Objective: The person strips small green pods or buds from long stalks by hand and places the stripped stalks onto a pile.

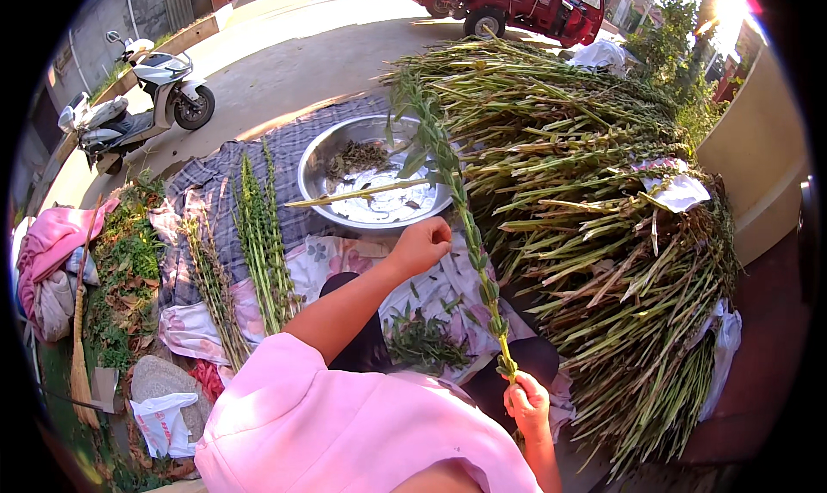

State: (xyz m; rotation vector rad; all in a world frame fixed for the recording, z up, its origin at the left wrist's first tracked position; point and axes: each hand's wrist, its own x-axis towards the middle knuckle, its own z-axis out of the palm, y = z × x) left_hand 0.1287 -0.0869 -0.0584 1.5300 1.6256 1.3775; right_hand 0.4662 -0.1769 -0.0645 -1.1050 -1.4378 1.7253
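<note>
My right hand [527,400] is closed round the lower end of a long green sesame-like stalk [472,245], which slants up and away past the metal basin. Pods and leaves line the stalk, with broader leaves toward its far end. Curled fingers on my left hand [422,247] hide whatever is in them; it hovers just left of the stalk, near the basin's front rim. Inside the wide metal basin [312,181] lie dry plant bits, and a bare pale stick [332,198] crosses its rim. Stripped green leaves [424,342] lie heaped on the cloth between my legs.
A large pile of cut stalks [594,209] fills the right side. Green stalks [258,243] and thinner brownish stalks [215,290] lie left on a checked cloth [205,191]. A broom [80,355], stone [168,381] and white plastic bag [165,424] are farther left. A scooter [155,96] stands behind.
</note>
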